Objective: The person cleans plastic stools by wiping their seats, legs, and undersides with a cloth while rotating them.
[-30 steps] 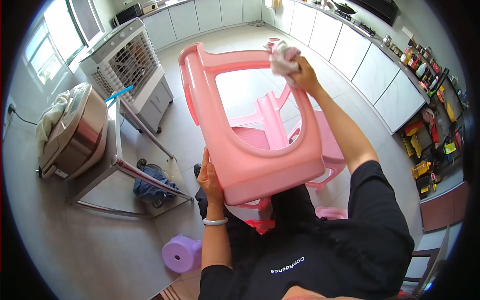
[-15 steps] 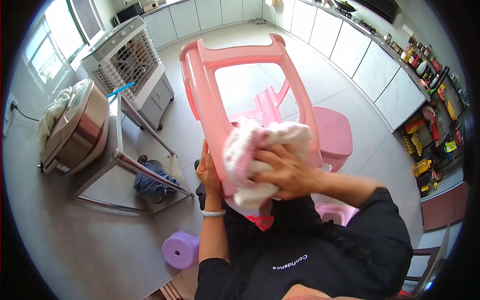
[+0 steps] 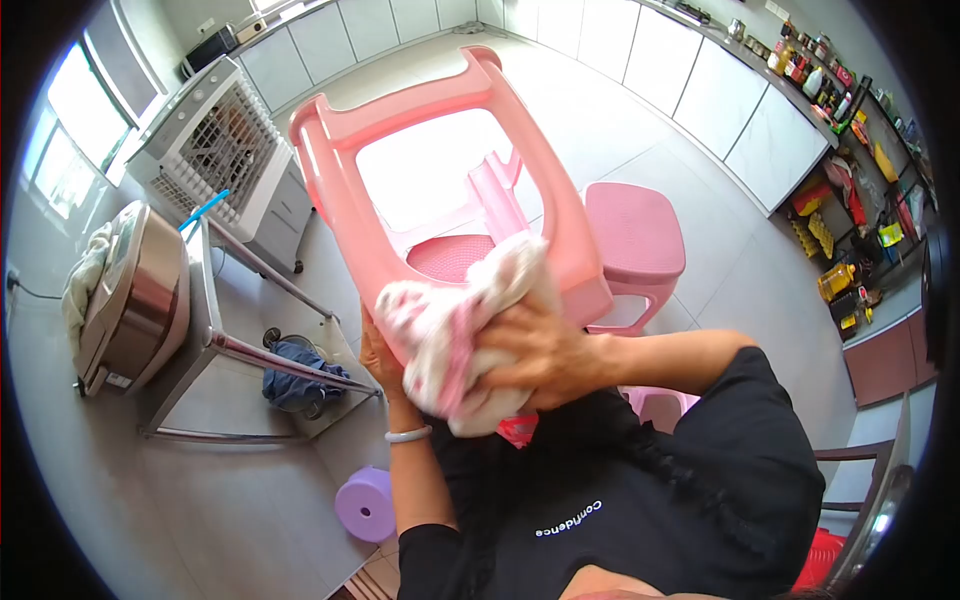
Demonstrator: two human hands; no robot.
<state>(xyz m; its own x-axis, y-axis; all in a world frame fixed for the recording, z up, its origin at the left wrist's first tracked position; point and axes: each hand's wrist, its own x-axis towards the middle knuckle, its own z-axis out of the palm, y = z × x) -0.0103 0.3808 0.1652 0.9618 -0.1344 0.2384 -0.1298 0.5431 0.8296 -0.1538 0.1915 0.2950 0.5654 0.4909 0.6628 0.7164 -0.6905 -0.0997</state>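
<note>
A pink plastic stool (image 3: pixel 560 210) is held up on its side, its open frame turned toward me. My left hand (image 3: pixel 380 352) grips its lower left edge, the fingers partly hidden behind the edge and the cloth. Bunched under my right hand (image 3: pixel 545 355) is a white and pink cloth (image 3: pixel 455 345), pressed on the stool's near lower side. The fingers of my right hand are bent over the cloth. Through the frame's opening, more pink plastic (image 3: pixel 490 200) shows behind.
Another pink stool (image 3: pixel 635 235) stands on the floor at right. A purple stool (image 3: pixel 365 505) is at lower left. On the left are a metal-framed table (image 3: pixel 205 320) with a rice cooker (image 3: pixel 135 300) and an air cooler (image 3: pixel 225 150). A bottle-filled rack (image 3: pixel 860 220) stands right.
My right hand has moved with the cloth from the stool's far right corner down to its near side. The stool has tilted and shifted left in view, with my left hand still at its edge.
</note>
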